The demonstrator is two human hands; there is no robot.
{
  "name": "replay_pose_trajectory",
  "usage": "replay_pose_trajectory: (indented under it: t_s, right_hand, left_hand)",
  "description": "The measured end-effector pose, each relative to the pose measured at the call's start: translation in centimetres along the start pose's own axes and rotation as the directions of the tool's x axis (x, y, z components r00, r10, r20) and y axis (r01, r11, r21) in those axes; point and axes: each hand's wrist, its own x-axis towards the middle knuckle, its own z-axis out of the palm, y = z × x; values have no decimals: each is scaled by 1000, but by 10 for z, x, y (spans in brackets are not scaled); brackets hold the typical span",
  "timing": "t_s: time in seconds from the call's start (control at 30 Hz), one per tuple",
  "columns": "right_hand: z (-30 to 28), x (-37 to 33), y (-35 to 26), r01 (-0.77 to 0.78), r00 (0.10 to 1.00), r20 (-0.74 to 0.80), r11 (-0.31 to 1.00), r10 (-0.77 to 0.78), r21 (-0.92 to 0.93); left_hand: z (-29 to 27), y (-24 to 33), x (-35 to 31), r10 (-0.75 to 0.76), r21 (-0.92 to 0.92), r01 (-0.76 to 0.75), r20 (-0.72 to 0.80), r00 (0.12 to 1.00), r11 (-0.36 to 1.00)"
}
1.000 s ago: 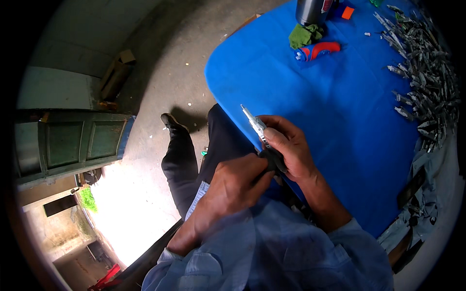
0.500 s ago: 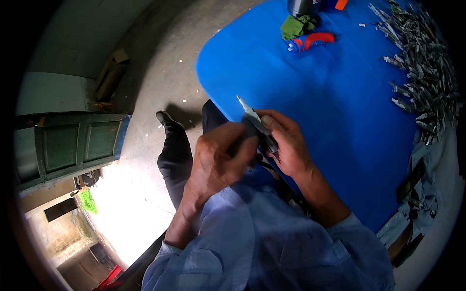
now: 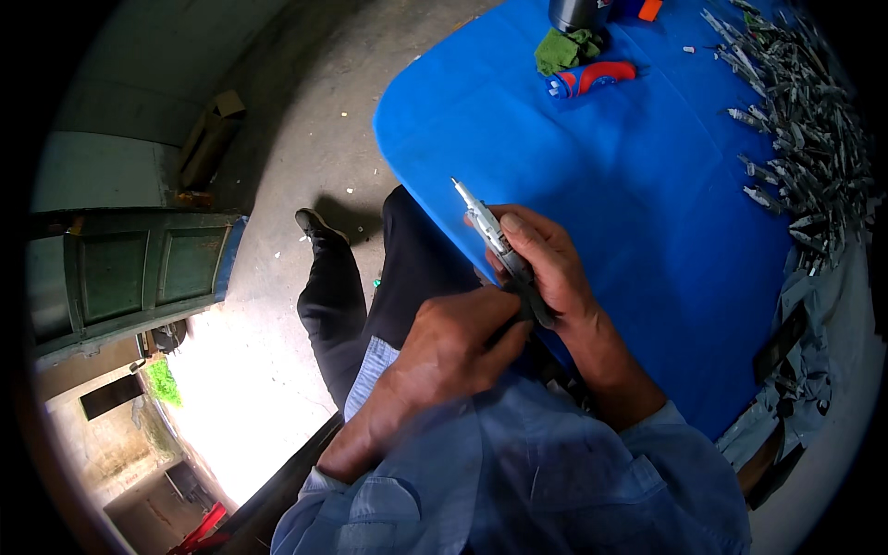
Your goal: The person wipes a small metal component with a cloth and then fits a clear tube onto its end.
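Note:
My right hand [image 3: 548,266] is closed around a slim, pen-shaped silver-grey piece [image 3: 488,220], thumb along its side. Its narrow tip points up and left over the edge of the blue-covered table. The lower part of the piece is dark, and a loose dark strip [image 3: 531,302] bends off its bottom end. At that end my left hand [image 3: 455,344] is closed, thumb and fingers pinched on the dark strip. My left fingertips are partly hidden behind the hand.
A blue cloth [image 3: 647,213] covers the table. Along its right side lies a heap of similar grey pieces [image 3: 814,139], with grey wrapping scraps [image 3: 805,388] nearer me. At the far side are a red-and-blue tool [image 3: 592,78], a green rag [image 3: 564,51] and a dark metal cylinder [image 3: 575,13].
My left hand has moved down and right, from the middle of the piece to its bottom end. More of the silver barrel shows. My right hand keeps its hold.

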Motion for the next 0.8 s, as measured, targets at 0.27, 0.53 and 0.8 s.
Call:
replay_pose_trajectory:
  t_s: [0.27,0.53,0.8]
  right_hand:
    - [1,0,0,-45,998,-37,994,49,100]
    - [1,0,1,-15,1000,-22,986,19,165]
    - [4,0,1,18,999,-35,995,-14,96]
  left_hand:
    - [-32,7,7,-252,-171,224,-165,954,959]
    - [-29,-12,22,-124,17,130,-203,971,991]
    - [-8,0,8,-139,-47,138,-13,990,989]
